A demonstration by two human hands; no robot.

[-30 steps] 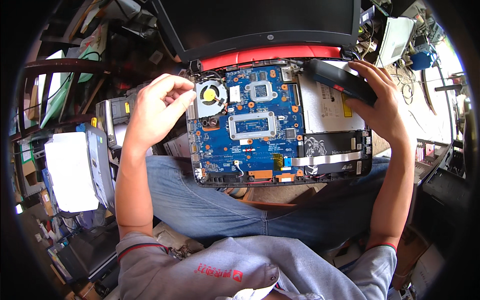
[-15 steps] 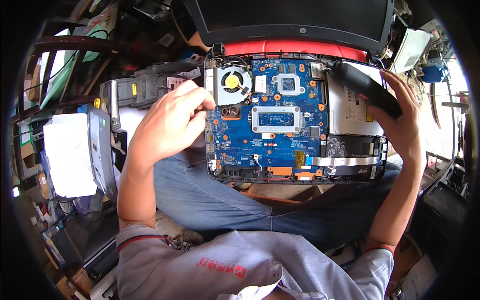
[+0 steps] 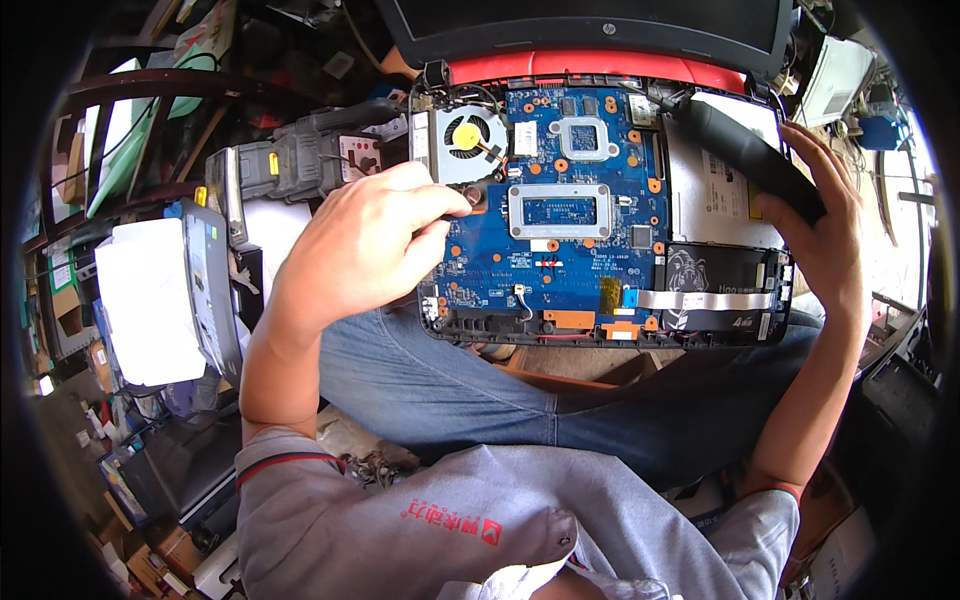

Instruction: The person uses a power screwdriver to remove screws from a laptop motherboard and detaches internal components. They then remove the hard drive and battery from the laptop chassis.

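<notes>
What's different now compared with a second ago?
The left hand moved rightward and slightly toward the person, from beside the fan to just below it, over the blue circuit board. The right hand still grips the black handheld tool; the fan stays put.

Red letters (image 3: 437, 516) and a red square sign (image 3: 491, 530) are on the gray shirt (image 3: 420, 555). The screen frame (image 3: 540, 43) has a round mark (image 3: 609, 29). Tiny white print (image 3: 620, 262) is on the blue board (image 3: 575, 278). The black box (image 3: 745, 262) has pale letters and a tiger face (image 3: 688, 272).
</notes>
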